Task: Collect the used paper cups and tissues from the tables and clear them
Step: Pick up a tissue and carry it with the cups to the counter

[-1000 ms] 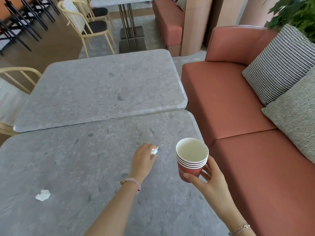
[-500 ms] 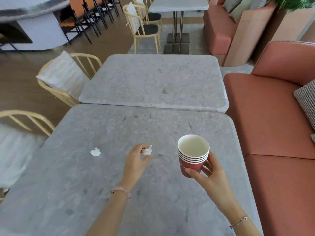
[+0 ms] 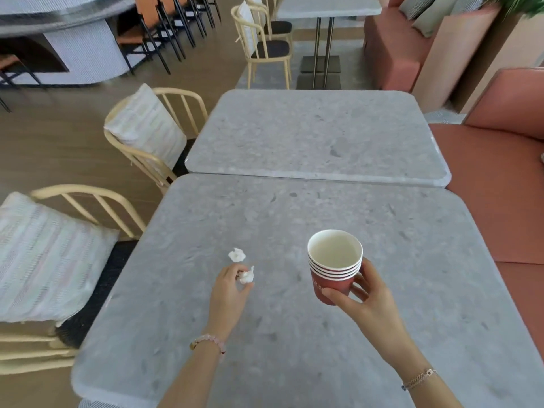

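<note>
Left hand (image 3: 228, 293) pinching a crumpled tissue (image 3: 246, 276) over the near table (image 3: 294, 348), right hand (image 3: 368, 301) curled round a stack of paper cups (image 3: 334, 266). Second tissue (image 3: 237, 255) lying just beyond, well in from the edges. Farther table (image 3: 318, 134) close against the far edge, sofa (image 3: 494, 184) along the right.

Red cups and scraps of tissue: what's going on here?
A person is tidying up. The right hand holds a stack of red paper cups above the grey table; the left hand pinches a crumpled tissue. A second tissue lies on the table just beyond that hand, not yet picked up.
</note>
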Available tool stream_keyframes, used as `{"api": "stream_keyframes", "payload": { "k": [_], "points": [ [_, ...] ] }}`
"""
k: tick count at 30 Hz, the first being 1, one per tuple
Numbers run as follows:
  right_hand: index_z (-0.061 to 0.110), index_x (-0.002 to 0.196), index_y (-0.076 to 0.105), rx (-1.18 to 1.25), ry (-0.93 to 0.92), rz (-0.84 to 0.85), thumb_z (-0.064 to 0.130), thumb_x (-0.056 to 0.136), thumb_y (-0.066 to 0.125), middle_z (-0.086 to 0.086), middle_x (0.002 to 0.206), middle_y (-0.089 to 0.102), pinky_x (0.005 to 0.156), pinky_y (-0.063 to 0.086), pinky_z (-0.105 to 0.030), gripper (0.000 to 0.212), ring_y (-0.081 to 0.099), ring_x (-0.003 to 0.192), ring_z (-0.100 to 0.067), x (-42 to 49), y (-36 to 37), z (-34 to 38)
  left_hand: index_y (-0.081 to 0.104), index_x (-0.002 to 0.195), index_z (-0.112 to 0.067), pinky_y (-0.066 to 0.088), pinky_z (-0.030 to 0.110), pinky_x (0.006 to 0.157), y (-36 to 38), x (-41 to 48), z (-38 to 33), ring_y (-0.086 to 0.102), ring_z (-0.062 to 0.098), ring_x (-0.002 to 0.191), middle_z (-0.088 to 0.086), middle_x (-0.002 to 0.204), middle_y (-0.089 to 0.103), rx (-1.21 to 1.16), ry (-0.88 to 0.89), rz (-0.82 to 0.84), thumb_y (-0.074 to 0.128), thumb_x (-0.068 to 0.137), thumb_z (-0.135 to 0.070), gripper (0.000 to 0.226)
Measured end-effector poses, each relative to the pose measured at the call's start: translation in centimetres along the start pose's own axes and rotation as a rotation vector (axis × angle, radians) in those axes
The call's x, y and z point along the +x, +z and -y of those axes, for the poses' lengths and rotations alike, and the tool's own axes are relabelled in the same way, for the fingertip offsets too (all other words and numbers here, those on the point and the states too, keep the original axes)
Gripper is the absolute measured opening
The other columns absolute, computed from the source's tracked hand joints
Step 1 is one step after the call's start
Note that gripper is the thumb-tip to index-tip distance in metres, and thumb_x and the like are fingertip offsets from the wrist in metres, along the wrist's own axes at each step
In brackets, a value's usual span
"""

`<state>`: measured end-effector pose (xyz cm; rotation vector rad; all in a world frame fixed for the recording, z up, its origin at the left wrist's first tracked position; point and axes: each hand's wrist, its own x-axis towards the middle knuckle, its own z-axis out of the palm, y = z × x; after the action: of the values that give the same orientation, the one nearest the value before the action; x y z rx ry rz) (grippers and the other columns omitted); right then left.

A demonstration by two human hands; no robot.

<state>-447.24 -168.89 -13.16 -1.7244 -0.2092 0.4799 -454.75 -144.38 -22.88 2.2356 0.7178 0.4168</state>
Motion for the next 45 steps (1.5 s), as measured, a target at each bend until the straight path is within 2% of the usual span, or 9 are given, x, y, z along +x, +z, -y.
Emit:
{"api": "stream_keyframes", "payload": {
  "k": [3,7,11,14,18,22,27,35,45],
  "points": [
    [0.039,0.113,0.055,-0.016,0.01,-0.025,0.015,0.065,0.083,0.011,0.107,0.068,0.085,0.049,-0.024,0.06,0.063,0.101,-0.002,-0.5,2.4,0.1,0.061,0.09,-0.018,0.034,0.019,0.068,-0.8,1.0,1.8,0.055,0.016,0.082,-0.003,0.086,0.06,-0.01,-0.03,0.019,0.074,0.073,-0.004,0.026],
    [0.039,0.111,0.055,-0.021,0.023,-0.066,0.012,0.066,0.082,0.009,0.107,0.067,0.084,0.048,-0.022,0.059,0.063,0.102,-0.004,-0.8,4.3,0.4,0.063,0.086,-0.012,0.04,0.026,0.067,-0.8,2.3,3.2,0.057,0.018,0.078,0.001,0.082,0.063,-0.021,-0.04,0.062,0.073,0.076,-0.011,0.014],
    [0.038,0.112,0.054,-0.031,0.026,-0.088,0.009,0.068,0.081,0.009,0.109,0.067,0.086,0.048,-0.023,0.059,0.062,0.103,-0.005,-0.5,5.4,1.0,0.063,0.082,-0.008,0.031,0.021,0.064,-0.6,3.2,4.1,0.055,0.022,0.077,0.001,0.078,0.062,0.014,0.005,0.095,0.075,0.072,-0.006,0.015],
    [0.037,0.111,0.054,-0.041,0.022,-0.095,0.008,0.068,0.081,0.01,0.108,0.067,0.087,0.048,-0.022,0.059,0.063,0.101,-0.002,-0.1,6.0,1.3,0.062,0.096,-0.009,0.031,0.02,0.071,-0.6,3.2,4.5,0.052,0.023,0.091,-0.004,0.091,0.052,0.045,0.015,0.102,0.076,0.067,-0.005,0.033],
    [0.033,0.115,0.054,-0.04,0.036,-0.093,0.009,0.067,0.081,0.007,0.109,0.066,0.088,0.048,-0.024,0.06,0.062,0.104,-0.006,0.6,6.4,1.3,0.056,0.114,-0.012,0.037,0.034,0.092,-0.9,3.8,4.9,0.043,0.022,0.108,0.004,0.113,0.051,0.123,0.109,0.03,0.082,0.061,-0.016,0.059],
    [0.035,0.115,0.054,-0.043,0.037,-0.08,0.011,0.067,0.081,0.01,0.108,0.066,0.084,0.048,-0.017,0.06,0.062,0.102,-0.002,1.1,6.5,1.3,0.046,0.133,-0.013,0.022,0.031,0.107,-1.6,5.6,5.3,0.031,0.024,0.132,0.005,0.141,0.039,0.15,0.125,0.202,0.083,0.061,-0.02,0.081],
    [0.037,0.114,0.054,-0.053,0.032,-0.074,0.013,0.067,0.082,0.012,0.108,0.066,0.084,0.048,-0.016,0.06,0.061,0.101,0.003,1.6,6.5,1.3,0.04,0.14,-0.021,0.018,0.029,0.111,-1.6,7.1,4.9,0.029,0.017,0.135,-0.005,0.145,0.036,0.137,0.106,0.354,0.085,0.062,-0.03,0.091],
    [0.046,0.109,0.053,-0.057,0.039,-0.05,0.019,0.066,0.083,0.017,0.108,0.066,0.08,0.048,-0.014,0.059,0.06,0.101,0.006,2.3,6.5,1.0,0.059,0.118,-0.007,0.029,0.016,0.09,-1.1,6.8,5.0,0.051,0.023,0.111,0.007,0.119,0.055,0.106,0.112,0.31,0.081,0.069,-0.013,0.054],
    [0.04,0.114,0.053,-0.058,0.043,-0.043,0.018,0.065,0.083,0.011,0.112,0.065,0.089,0.048,-0.023,0.061,0.061,0.106,-0.003,2.4,6.9,0.9,0.063,0.105,-0.009,0.032,0.017,0.08,-1.3,6.1,5.4,0.053,0.02,0.097,0.002,0.103,0.056,0.113,0.104,0.282,0.08,0.066,-0.007,0.042]
  ]
}}
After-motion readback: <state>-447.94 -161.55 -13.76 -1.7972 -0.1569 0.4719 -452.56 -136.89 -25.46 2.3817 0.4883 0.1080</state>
